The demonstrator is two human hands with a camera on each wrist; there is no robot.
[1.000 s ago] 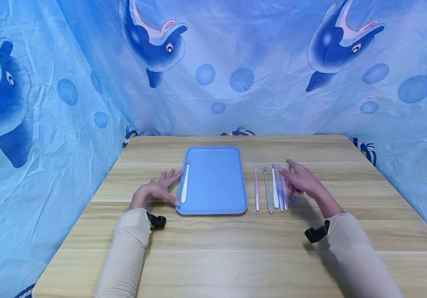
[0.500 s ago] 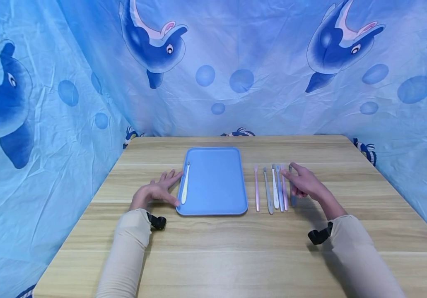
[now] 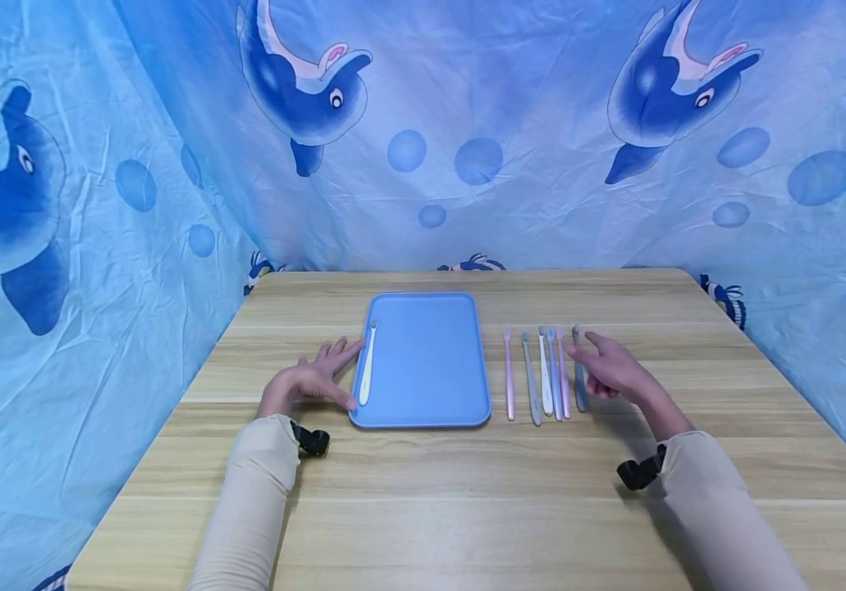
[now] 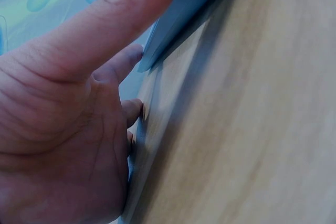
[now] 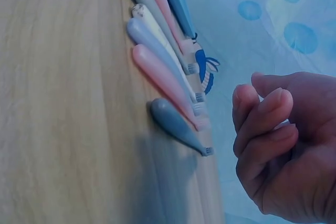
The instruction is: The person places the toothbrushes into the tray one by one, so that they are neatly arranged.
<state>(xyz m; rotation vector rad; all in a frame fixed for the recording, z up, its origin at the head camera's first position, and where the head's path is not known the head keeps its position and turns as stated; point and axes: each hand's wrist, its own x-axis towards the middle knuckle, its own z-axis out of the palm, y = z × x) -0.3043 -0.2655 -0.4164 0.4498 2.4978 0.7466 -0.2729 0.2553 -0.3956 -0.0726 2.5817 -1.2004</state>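
Observation:
My left hand [image 3: 312,382] rests spread at the left edge of a blue tray [image 3: 426,361]. Its thumb and a finger touch the rim, which the left wrist view also shows. Inside the tray, along its left side, lies a white toothbrush [image 3: 367,364]. To the right of the tray several toothbrushes lie in a row on the table: pink [image 3: 509,377], grey [image 3: 531,379], white, light blue, another pink [image 5: 163,80] and dark blue-grey [image 5: 176,124]. Above the row's right end hovers my right hand [image 3: 612,369], its fingers loosely bent and holding nothing.
The wooden table [image 3: 423,509] runs back to a blue curtain [image 3: 541,205] printed with dolphins. More of this curtain hangs along the left side. A black camera is strapped to each wrist.
My right hand has drawn slightly right and toward me, uncovering more of the dark blue-grey toothbrush. My left hand, the tray and the toothbrushes stay where they were.

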